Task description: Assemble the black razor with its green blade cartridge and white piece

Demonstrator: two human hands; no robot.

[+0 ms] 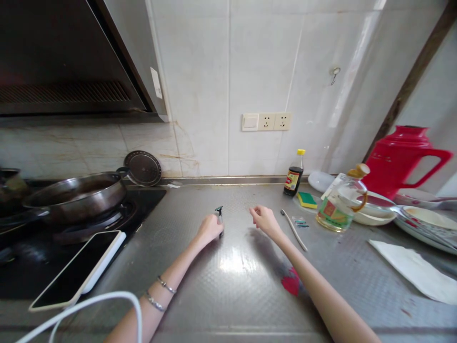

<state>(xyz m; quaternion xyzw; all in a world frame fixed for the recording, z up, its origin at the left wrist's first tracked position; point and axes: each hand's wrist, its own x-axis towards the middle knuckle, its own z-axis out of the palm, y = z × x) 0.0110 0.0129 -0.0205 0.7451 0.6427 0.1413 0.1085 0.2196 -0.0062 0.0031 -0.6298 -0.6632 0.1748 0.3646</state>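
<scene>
My left hand (210,228) is closed around the handle of a safety razor (220,215), held upright with its head on top. The fist hides most of the handle. To the right, my right hand (266,220) hovers over the steel counter (200,295), fingers loosely bent and pointing left, and I see nothing in it. A white toothbrush (294,231) with a dark head lies just right of that hand. Beside it are small teal pieces (302,224), too small to name. Under my right forearm shows a red patterned thing (291,281), partly hidden.
A smartphone (80,267) with a white cable (103,297) lies left, near a pan (84,197) on the stove. Toward the right stand a sauce bottle (293,176), a sponge (307,200), a glass oil jug (335,209), a red thermos (396,157), dishes (428,224) and white paper (414,271).
</scene>
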